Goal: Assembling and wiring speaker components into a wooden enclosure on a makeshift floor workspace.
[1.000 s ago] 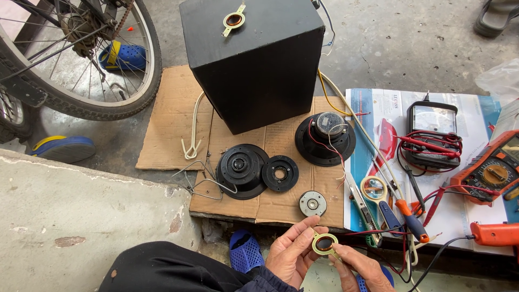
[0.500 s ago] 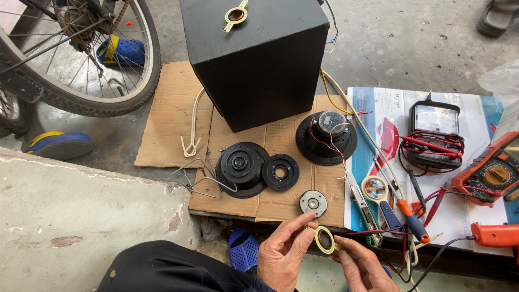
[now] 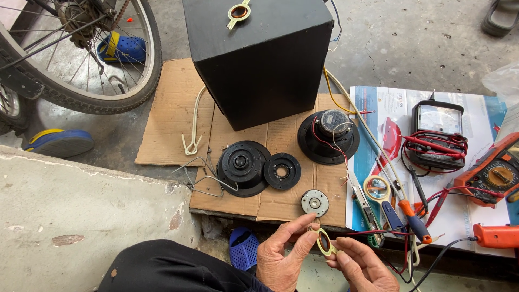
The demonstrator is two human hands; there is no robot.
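My left hand point(image 3: 282, 254) and my right hand point(image 3: 361, 266) meet at the bottom of the view and together pinch a small cream-coloured ring part point(image 3: 323, 240) with a dark centre, held on edge. Just beyond my fingers a round silver metal disc point(image 3: 314, 203) lies on the cardboard sheet point(image 3: 173, 113). Farther out on the cardboard sit a large black speaker part point(image 3: 243, 167), a smaller black ring point(image 3: 281, 171) and a black speaker driver point(image 3: 328, 136) with red and white wires.
A black speaker box point(image 3: 259, 59) stands at the back with another cream ring point(image 3: 238, 12) on top. Right: screwdrivers point(image 3: 403, 213), tape roll point(image 3: 377, 188), black meter point(image 3: 437, 132), orange meter point(image 3: 494, 176), orange tool point(image 3: 496, 236). Left: bicycle wheel point(image 3: 92, 86), blue sandals point(image 3: 57, 143), concrete step point(image 3: 81, 216).
The ring has turned from lying flat between my fingers to standing on edge. My hands have shifted slightly to the right.
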